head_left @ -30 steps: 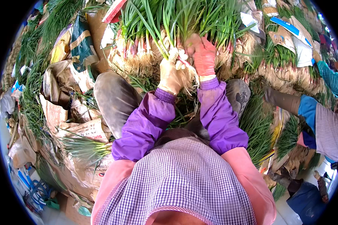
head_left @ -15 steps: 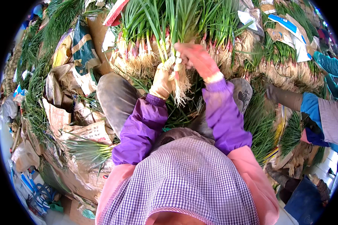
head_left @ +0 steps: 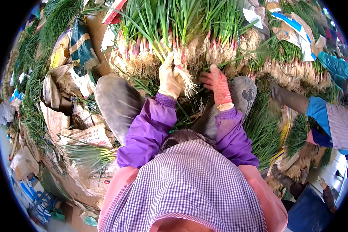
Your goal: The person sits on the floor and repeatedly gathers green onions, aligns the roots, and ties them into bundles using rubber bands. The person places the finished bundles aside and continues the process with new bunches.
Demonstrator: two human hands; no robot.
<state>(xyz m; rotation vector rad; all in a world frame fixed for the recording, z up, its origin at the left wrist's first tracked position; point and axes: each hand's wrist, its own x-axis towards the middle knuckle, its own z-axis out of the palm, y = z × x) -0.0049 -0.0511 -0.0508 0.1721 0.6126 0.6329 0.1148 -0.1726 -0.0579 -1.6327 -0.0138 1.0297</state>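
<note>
Here the biggest thing is the long heap of green onions (head_left: 205,34), lying across the top of the view with the pale roots turned toward the person. Smaller is the single bunch of green onions (head_left: 179,73), which stands up from the left hand (head_left: 169,75); this hand, in a cream glove, is closed around the bunch just above the roots. A moment ago the right hand (head_left: 219,86), in a red glove, was up at the same bunch. Now it has come down and away, resting low near the right knee (head_left: 241,92), its fingers loosely curled with nothing visible in them. So I judge that the bunch is now carried by the left hand alone. Room is narrow: the heap closes the front, paper sacks (head_left: 65,127) and loose leaves crowd the left, and another person's blue sleeve (head_left: 321,112) reaches in from the right.
</note>
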